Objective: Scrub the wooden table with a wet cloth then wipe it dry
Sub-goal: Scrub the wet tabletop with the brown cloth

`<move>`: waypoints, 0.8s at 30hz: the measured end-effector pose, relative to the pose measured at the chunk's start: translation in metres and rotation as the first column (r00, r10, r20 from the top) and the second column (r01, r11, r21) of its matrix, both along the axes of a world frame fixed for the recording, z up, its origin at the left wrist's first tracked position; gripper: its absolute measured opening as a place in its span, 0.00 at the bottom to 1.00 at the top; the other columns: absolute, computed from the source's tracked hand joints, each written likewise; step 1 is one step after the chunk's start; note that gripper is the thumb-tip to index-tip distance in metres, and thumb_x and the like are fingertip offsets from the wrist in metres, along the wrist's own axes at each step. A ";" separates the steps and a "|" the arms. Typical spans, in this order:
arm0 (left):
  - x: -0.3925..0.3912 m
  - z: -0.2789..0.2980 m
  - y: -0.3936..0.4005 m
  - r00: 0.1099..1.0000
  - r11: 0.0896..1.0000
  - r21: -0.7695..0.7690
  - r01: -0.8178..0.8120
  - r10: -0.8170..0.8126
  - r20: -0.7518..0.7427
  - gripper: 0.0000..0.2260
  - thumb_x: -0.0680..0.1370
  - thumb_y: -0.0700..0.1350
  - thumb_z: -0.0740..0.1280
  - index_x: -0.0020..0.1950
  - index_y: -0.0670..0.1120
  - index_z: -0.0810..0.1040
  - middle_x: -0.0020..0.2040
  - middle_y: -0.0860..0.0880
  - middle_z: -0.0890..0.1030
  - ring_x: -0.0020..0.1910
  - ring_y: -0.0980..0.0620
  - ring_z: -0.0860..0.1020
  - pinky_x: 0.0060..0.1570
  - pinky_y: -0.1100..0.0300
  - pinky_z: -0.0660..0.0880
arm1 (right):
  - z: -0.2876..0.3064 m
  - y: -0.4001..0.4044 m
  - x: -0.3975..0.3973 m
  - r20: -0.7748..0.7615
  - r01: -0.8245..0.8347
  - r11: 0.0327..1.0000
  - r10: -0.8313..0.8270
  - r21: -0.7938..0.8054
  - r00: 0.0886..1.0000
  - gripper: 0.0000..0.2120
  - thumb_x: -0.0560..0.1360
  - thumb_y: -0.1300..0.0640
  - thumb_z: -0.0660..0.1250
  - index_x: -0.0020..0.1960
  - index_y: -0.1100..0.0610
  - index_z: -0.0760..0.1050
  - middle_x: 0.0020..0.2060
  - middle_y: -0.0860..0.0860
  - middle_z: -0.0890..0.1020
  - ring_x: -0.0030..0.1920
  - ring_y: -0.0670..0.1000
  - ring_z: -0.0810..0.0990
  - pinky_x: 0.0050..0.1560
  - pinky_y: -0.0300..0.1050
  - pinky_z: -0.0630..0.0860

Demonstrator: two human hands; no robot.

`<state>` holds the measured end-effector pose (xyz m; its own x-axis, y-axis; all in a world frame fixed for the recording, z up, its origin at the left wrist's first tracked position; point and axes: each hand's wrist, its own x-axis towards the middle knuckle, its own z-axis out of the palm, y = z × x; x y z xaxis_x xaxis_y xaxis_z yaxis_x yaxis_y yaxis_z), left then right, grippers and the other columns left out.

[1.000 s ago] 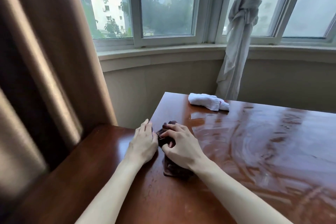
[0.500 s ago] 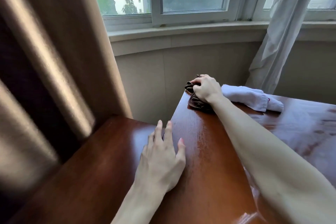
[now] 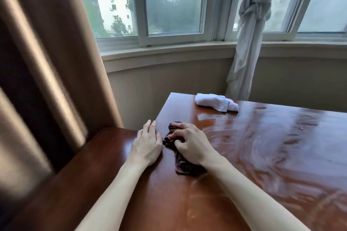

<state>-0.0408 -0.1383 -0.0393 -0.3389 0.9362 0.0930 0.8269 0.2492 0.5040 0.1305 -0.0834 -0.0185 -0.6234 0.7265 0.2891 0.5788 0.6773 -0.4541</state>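
Observation:
The wooden table (image 3: 262, 146) is glossy reddish brown with wet swirl streaks across its right half. A dark brown cloth (image 3: 185, 165) lies bunched near the table's left edge. My right hand (image 3: 189, 142) presses down on it with curled fingers gripping its folds. My left hand (image 3: 147, 146) lies flat with straight fingers on the table's left edge, just beside the cloth. A folded white cloth (image 3: 216, 104) rests at the far left corner, apart from both hands.
A lower wooden surface (image 3: 78, 174) adjoins the table on the left. A brown curtain (image 3: 47, 62) hangs at left. A knotted white curtain (image 3: 251, 39) hangs behind the far table edge, under the bay window (image 3: 169, 5).
My right hand has pulled the dark cloth back from the far corner along the left edge to a spot beside my left hand. The left hand stayed on the edge.

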 end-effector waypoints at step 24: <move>-0.004 -0.013 0.008 0.998 0.998 -0.020 -0.055 0.054 -0.038 0.27 0.83 0.61 0.49 0.82 0.59 0.50 0.82 0.57 0.50 0.78 0.57 0.55 0.73 0.58 0.60 | 0.000 0.257 -0.111 -0.008 0.199 0.978 -0.199 -0.056 0.980 0.16 0.73 0.58 0.65 0.54 0.45 0.86 0.66 0.43 0.80 0.66 0.51 0.76 0.60 0.42 0.71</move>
<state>-0.0446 -0.1300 -0.0521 -0.3862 0.9183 0.0871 0.8298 0.3046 0.4676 0.0198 0.1738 -0.0181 -0.4610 0.8506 0.2530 0.6932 0.5232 -0.4957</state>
